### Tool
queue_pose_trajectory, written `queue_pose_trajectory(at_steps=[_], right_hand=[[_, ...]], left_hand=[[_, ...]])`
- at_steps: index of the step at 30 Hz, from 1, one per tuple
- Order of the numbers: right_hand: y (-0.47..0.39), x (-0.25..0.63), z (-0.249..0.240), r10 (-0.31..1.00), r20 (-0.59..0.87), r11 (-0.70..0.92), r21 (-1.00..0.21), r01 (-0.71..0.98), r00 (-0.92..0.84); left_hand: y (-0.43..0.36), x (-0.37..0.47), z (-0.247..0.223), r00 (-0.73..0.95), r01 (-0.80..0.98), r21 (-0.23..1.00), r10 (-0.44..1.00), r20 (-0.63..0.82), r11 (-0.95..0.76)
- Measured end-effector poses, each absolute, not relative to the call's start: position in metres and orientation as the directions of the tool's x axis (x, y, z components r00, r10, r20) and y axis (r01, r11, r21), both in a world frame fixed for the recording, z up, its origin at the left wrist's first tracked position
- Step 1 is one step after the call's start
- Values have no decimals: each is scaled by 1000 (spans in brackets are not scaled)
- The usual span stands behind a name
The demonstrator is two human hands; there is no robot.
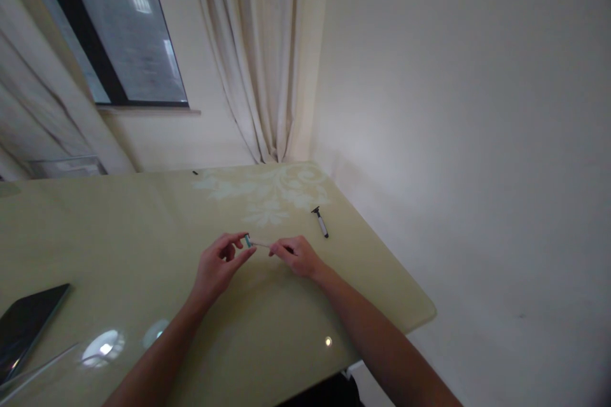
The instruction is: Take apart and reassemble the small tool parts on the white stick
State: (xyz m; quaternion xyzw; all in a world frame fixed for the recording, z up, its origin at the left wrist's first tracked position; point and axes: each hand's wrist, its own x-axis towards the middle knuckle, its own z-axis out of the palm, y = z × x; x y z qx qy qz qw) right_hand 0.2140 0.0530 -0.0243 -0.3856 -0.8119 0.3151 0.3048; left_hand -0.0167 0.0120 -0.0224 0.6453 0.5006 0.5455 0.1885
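Observation:
Between the thumb and fingertips of my left hand [218, 266] is a small teal-and-dark piece [247, 241] that looks like a razor head. My right hand [298, 255] is closed on a thin pale stick [260, 244], whose far end reaches the teal piece. Whether the two are joined I cannot tell. Both hands are just above the table. Beyond my right hand, a razor [321, 222] with a grey-and-black handle lies on the table, its head pointing away from me.
The pale green glass-topped table [143, 222] has a white floral pattern near its far corner. A dark flat device [33, 318] lies at the left. A tiny black object [195, 172] is at the far edge. A wall [453, 140] borders the right side; curtains [258, 44] hang behind.

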Motion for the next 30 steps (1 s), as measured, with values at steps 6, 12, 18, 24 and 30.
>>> queue_pose_trajectory(at_steps=[6, 12, 18, 24, 30], right_hand=[[58, 218, -21, 838, 262, 497, -727, 474, -479], [62, 231, -17, 774, 216, 518, -756, 399, -595], [63, 230, -18, 813, 265, 532, -698, 479, -518], [61, 228, -19, 776, 237, 538, -732, 418, -584], [60, 227, -22, 788, 244, 529, -738, 419, -565]], left_hand=[[13, -16, -25, -58, 447, 782, 859, 509, -433], [11, -15, -24, -40, 430, 793, 868, 495, -432], [12, -13, -26, -6, 420, 791, 871, 492, -444], [12, -13, -24, 9, 413, 791, 871, 492, -451], [12, -15, -26, 8, 424, 790, 874, 486, -443]])
